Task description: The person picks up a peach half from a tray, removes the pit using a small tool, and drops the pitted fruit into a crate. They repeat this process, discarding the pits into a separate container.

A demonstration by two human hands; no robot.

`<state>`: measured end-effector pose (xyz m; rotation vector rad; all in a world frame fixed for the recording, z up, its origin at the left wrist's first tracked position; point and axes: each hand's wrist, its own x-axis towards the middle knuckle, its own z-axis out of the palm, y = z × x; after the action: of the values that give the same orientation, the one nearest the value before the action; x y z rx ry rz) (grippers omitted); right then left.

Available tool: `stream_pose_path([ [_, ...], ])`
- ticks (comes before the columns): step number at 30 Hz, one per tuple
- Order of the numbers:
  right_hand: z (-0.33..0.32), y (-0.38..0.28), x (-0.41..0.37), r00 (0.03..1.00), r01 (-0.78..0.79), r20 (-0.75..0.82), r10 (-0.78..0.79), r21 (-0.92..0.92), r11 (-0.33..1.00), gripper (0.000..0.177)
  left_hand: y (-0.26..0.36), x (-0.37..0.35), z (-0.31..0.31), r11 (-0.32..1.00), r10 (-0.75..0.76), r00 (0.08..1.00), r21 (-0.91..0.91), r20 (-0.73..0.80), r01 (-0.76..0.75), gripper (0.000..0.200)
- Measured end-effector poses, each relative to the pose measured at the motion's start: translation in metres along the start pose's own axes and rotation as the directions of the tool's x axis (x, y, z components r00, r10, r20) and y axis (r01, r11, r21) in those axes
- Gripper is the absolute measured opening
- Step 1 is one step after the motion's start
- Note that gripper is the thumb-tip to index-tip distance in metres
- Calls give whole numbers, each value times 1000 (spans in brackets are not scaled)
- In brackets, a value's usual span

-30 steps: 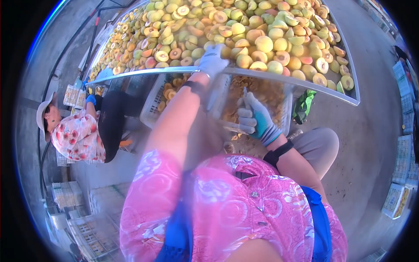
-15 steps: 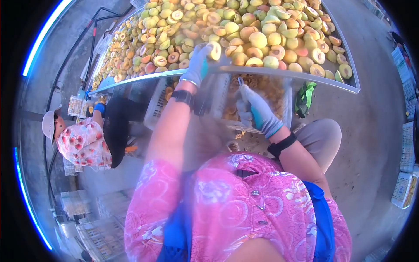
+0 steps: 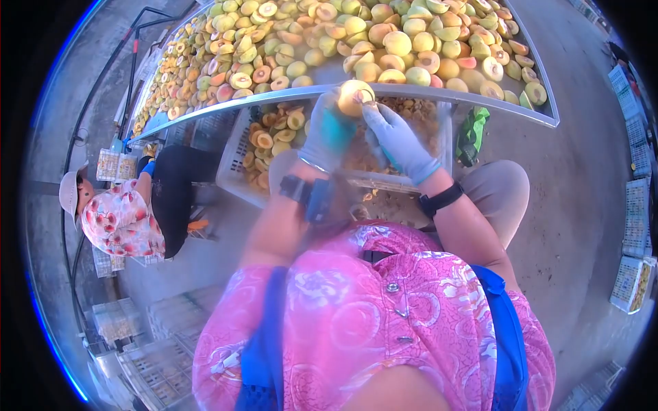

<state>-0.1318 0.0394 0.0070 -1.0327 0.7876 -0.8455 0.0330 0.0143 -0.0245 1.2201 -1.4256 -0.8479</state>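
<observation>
My gloved left hand [image 3: 327, 133] is closed around a peach half [image 3: 349, 99], its cut side tilted toward my right hand. My gloved right hand [image 3: 401, 140] grips a small metal tool, mostly hidden by the fingers, with its tip at the middle of the cut face. Both hands are just in front of the rim of a metal-edged table [image 3: 240, 103] piled with halved peaches [image 3: 397, 43], several with pits showing. Below, a white crate [image 3: 232, 147] holds peach halves. Brownish scraps [image 3: 373, 159] fill a second crate, partly behind my hands.
At the left sits a co-worker [image 3: 123, 222] in a cap and floral top, hands near small baskets [image 3: 115, 166]. A green bag [image 3: 473, 135] lies below the table on the right. Stacked crates [image 3: 629, 284] line the far right; more crates [image 3: 157, 370] stand at lower left.
My left hand has come back from the pile toward me with the peach half. My right hand has moved up and left, bringing the tool to the fruit.
</observation>
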Motion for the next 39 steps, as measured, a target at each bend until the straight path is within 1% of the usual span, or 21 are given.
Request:
stream_pose_path([
  [1,0,0,-1,1000,-19,-14,18,-28,999,39,-5,0,1,1000,-1,1000,0,0,1,38],
  [3,-2,0,-1,999,-37,8,38,-43,998,41,-5,-1,7,968,-87,995,-239,-44,74,35],
  [4,-3,0,-1,998,-54,30,56,-60,997,43,-4,-2,10,968,-87,995,-239,-43,74,35],
  [5,-3,3,-1,998,-52,30,54,-61,997,43,2,-3,12,934,-86,995,-350,-42,66,35],
  [6,-2,7,0,1000,10,9,-9,-121,993,45,8,-5,14,887,-86,995,-457,-41,58,35],
  [7,-2,11,1,997,69,-9,-72,-182,981,47,14,-6,15,888,-86,995,-457,-41,58,35],
  [9,0,19,2,995,96,8,-96,-166,981,48,25,-10,16,580,-244,967,-788,74,206,36],
  [11,0,18,0,993,122,24,-120,-152,981,50,29,-7,27,620,-257,966,-768,-9,157,38],
  [13,1,9,-6,999,40,12,-38,-212,976,50,30,-6,29,657,-268,959,-746,-93,111,40],
  [15,2,10,-8,999,30,27,-26,-176,984,51,29,-5,29,557,-402,916,-799,-19,227,44],
  [19,3,30,-3,998,61,16,-60,-182,981,49,26,-7,21,418,-472,867,-825,160,380,48],
  [22,8,39,-1,999,36,-5,-37,-104,994,46,15,-12,23,512,-427,901,-800,78,312,51],
  [24,9,36,-5,999,-25,25,26,-39,999,44,15,-15,28,823,-242,950,-561,-195,94,53],
  [25,10,33,-6,995,-84,57,82,33,996,43,15,-16,25,820,-242,950,-565,-198,91,53],
  [27,13,21,-17,987,-136,87,132,44,990,43,32,-18,20,559,-468,884,-767,21,314,52],
  [29,16,22,-21,976,-193,114,186,57,979,43,39,-19,14,508,-489,869,-787,69,349,51],
  [30,17,31,-18,986,-139,94,135,38,990,44,40,-20,12,462,-506,855,-800,116,382,51],
  [31,18,37,-14,994,-83,77,81,17,996,44,37,-22,12,459,-505,855,-803,118,382,51],
  [33,21,39,-8,994,-81,76,81,-2,997,45,30,-26,12,725,-339,938,-654,-67,215,51],
  [37,30,32,-11,987,-144,63,146,-38,989,45,26,-28,6,698,-377,922,-682,-93,217,51],
  [39,36,31,-11,993,-100,54,105,-97,990,46,31,-27,1,497,-454,891,-825,19,270,50],
])
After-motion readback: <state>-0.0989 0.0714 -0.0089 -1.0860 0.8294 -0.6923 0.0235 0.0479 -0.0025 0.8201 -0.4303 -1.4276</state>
